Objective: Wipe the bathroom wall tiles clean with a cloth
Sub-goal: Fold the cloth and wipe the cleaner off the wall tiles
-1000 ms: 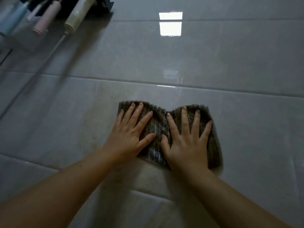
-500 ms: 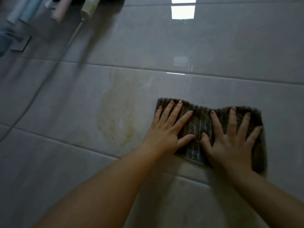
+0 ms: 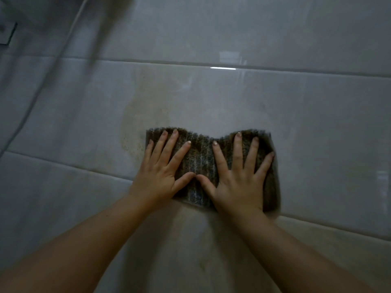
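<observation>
- Wall tiles point(image 3: 306, 123): glossy, pale grey, large oblong format, fill the whole view; grout lines run across above and below the work area
- Forearms: left forearm point(image 3: 84, 240) enters from lower left, right forearm point(image 3: 296, 250) from lower right; both bare, both converge on the cloth
- Stain point(image 3: 146, 115): yellowish-brown patch on the middle tile, up and to the left of the cloth; its lower edge reaches the cloth's upper left corner. Fainter discolouration on the tile below, between the forearms
- Cloth point(image 3: 201, 157): dark, ribbed, grey-brown, lying flat against the wall on the middle tile, just right of centre; bottom edge sits at the lower grout line. Top edge dips in the middle between the two hands. Right edge blurred
- Left hand point(image 3: 163, 174): palm flat on the left half of the cloth, fingers straight and fanned apart, pressing it to the tile
- Right hand point(image 3: 239, 182): palm flat on the right half, fingers likewise splayed and straight, pressing. Thumb tips of the two hands touch or nearly touch at the cloth's centre; cannot tell which
- Cord point(image 3: 53, 66): thin, pale, runs diagonally down the wall at upper left, well apart from the cloth
- Wall fitting point(image 3: 8, 32): dark-edged, cut off at far left edge; kind not discernible
- Light glint point(image 3: 223, 68): short bright streak on the upper grout line, above the cloth
</observation>
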{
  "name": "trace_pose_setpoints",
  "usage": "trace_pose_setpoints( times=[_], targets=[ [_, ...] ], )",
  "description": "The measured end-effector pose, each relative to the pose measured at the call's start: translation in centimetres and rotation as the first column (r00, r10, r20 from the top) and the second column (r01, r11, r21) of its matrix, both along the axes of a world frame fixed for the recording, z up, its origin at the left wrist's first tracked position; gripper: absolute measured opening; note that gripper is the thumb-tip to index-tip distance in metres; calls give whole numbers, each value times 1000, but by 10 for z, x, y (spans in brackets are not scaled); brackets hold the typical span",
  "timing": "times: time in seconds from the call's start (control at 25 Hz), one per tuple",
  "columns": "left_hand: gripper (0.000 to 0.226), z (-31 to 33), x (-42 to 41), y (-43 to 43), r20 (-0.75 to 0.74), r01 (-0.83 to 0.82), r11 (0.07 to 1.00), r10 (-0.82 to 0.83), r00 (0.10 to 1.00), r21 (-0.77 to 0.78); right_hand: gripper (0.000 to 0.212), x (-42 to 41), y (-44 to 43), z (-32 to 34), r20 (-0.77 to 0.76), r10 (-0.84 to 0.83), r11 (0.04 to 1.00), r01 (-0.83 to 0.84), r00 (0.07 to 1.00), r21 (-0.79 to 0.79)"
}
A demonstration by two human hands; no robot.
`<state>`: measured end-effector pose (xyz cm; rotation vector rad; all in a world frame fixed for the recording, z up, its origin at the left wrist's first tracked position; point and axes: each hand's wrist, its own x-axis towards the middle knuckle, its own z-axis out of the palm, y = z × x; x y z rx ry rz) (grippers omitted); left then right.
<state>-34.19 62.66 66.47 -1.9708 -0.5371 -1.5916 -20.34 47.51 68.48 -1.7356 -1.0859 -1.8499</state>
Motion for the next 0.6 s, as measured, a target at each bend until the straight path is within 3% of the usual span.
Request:
trace_pose_setpoints(
  times=[0.36,0.6],
  targets=[
    [72,2,79,-83,-15,58,992,-57,998,116,68,77,-86,-11,52,-2,999,0,999,44],
    [72,12,139,-146,-39,91,986,-87,995,141,68,133,-148,-12,1,-76,992,76,997,98]
  ],
)
